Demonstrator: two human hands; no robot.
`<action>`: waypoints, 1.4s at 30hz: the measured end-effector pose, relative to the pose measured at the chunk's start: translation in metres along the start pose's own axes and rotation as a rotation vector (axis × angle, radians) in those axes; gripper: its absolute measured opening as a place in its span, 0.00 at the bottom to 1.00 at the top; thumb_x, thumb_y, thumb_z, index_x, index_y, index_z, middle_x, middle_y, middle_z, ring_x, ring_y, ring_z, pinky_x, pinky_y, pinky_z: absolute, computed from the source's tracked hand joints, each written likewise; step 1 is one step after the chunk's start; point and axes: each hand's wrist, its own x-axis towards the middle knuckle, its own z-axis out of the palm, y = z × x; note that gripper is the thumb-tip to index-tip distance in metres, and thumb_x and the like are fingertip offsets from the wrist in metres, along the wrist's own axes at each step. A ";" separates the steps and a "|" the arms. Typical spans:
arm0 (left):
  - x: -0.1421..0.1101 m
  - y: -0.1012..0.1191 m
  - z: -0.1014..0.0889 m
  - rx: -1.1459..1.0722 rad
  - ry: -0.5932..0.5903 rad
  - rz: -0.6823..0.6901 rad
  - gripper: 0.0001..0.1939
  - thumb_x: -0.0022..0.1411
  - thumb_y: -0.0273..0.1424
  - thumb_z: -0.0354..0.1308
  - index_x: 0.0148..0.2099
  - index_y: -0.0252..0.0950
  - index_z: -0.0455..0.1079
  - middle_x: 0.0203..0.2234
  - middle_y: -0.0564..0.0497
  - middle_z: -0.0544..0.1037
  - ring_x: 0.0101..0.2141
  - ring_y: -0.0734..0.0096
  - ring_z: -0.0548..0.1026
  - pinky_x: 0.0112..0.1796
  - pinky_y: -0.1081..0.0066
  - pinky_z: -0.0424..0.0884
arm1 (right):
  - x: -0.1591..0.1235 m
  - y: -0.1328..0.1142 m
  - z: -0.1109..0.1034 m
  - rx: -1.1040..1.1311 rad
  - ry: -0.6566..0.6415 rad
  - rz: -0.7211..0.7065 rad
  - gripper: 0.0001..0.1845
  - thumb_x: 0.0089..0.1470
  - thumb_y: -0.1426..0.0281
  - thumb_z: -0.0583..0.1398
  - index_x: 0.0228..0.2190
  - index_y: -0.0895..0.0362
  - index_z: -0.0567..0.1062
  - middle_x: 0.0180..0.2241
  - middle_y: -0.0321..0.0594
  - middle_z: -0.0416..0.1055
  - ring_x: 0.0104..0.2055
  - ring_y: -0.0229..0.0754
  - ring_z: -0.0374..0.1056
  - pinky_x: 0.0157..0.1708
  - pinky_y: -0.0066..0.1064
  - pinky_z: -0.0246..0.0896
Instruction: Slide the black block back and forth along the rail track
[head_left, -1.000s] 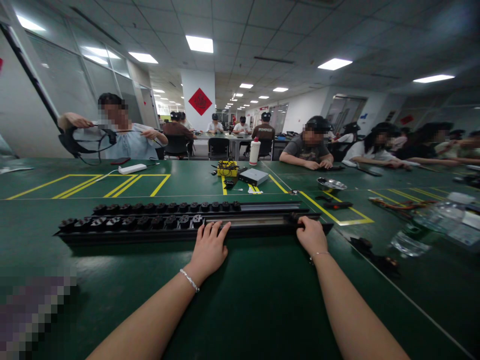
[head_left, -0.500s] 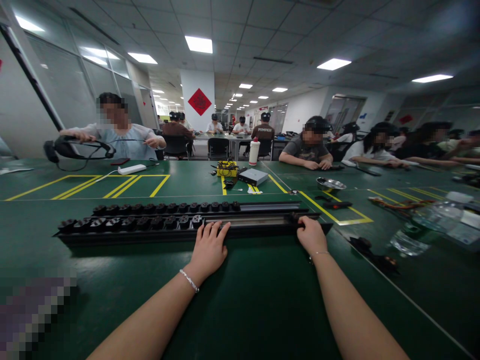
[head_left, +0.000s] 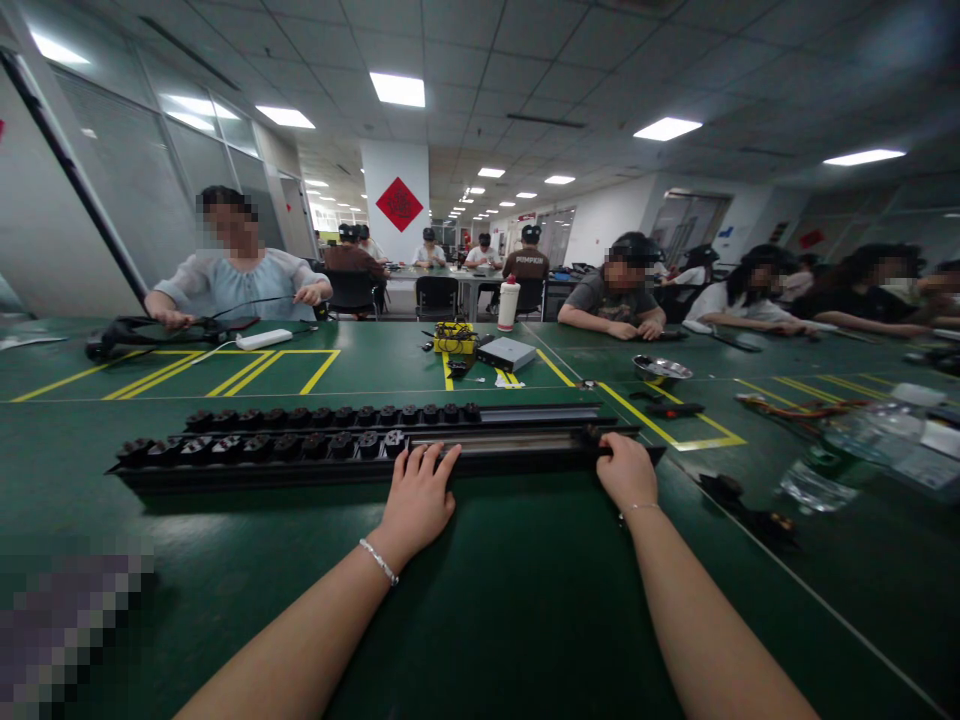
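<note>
Two long black rails (head_left: 517, 458) lie side by side across the green table, each with a row of round black socket-like modules (head_left: 279, 446) on its left part. My left hand (head_left: 420, 500) rests on the near rail's front edge beside the last module of the row, its fingers spread. At that rail's right end, my right hand (head_left: 627, 470) has its fingers curled against a single black module (head_left: 589, 436). The fingers partly hide that module. A bare metallic strip (head_left: 495, 440) runs along the near rail between my hands.
Beyond the rails are a yellow item with cables (head_left: 454, 338), a grey box (head_left: 507, 353), a white bottle (head_left: 508, 303) and a metal bowl (head_left: 661, 368). A clear plastic container (head_left: 821, 465) stands at right near a black part (head_left: 739, 505). Several people sit around the table.
My right hand has shifted very slightly to the right; my left hand stays put. Across the table, a person has lowered a black headset-like object onto the tabletop.
</note>
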 end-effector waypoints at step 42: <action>-0.001 0.000 0.001 -0.015 0.017 0.006 0.32 0.56 0.31 0.53 0.63 0.45 0.54 0.57 0.47 0.65 0.57 0.56 0.59 0.58 0.52 0.50 | 0.001 0.000 -0.003 0.014 -0.039 0.061 0.12 0.46 0.75 0.50 0.31 0.57 0.71 0.35 0.45 0.70 0.39 0.46 0.64 0.41 0.37 0.58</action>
